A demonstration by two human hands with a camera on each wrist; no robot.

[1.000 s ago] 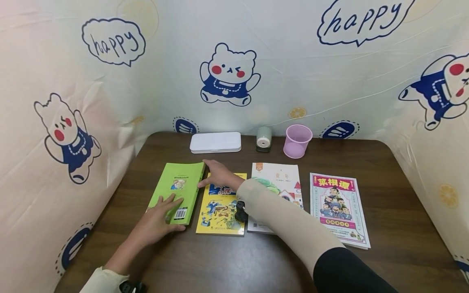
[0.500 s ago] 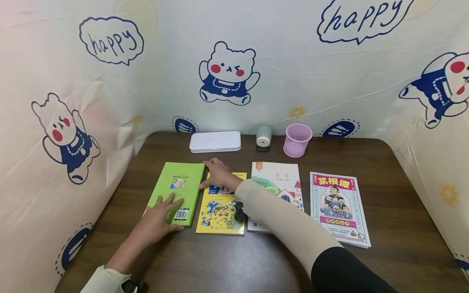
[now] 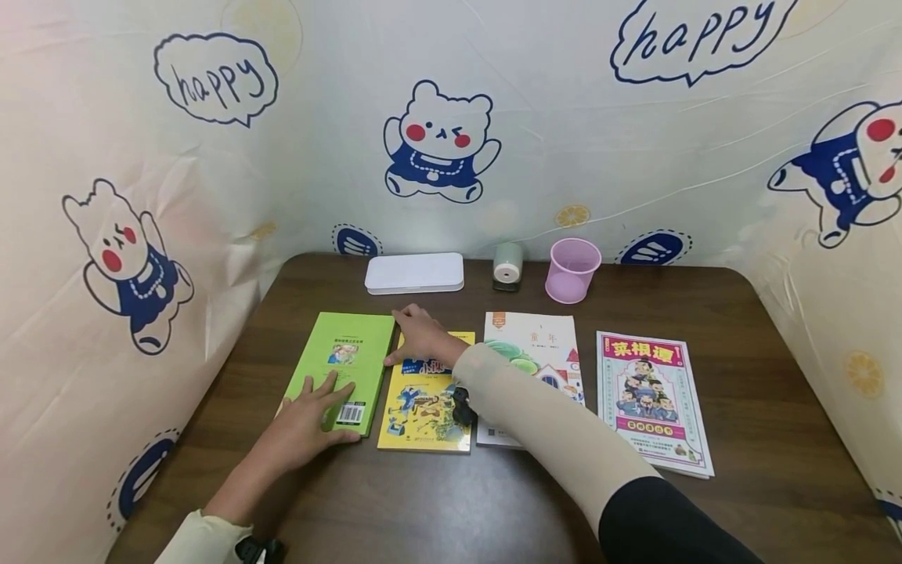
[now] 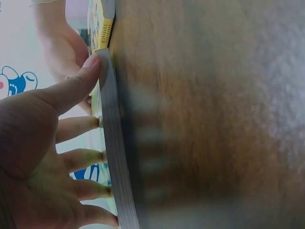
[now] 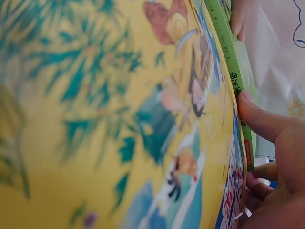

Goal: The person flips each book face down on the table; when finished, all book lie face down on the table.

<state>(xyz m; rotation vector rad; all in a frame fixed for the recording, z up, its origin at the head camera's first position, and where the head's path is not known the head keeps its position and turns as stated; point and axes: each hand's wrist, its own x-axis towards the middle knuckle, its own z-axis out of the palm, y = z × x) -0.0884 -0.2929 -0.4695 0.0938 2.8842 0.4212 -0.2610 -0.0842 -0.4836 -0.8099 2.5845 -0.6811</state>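
Observation:
A light green book (image 3: 358, 335) lies back cover up at the left of the table. My left hand (image 3: 304, 423) rests on its near left part with fingers spread; in the left wrist view, its thumb (image 4: 76, 88) touches the page edge. My right hand (image 3: 426, 337) reaches across to the book's far right corner. In the right wrist view, the right thumb (image 5: 262, 114) touches the green spine (image 5: 231, 62), and the other fingers bend by the book's end. Under the right hand lies a yellow book (image 3: 423, 415), partly covered.
A white book (image 3: 530, 333), partly behind the right sleeve, and a pink-bordered book (image 3: 648, 392) lie further right on the brown table (image 3: 395, 509). Along the back stand a white case (image 3: 414, 274), a small green pencil sharpener (image 3: 507, 262) and a pink cup (image 3: 572, 272).
Over the last second the green book's near end has come very slightly nearer. Both hands stay at the book, almost still.

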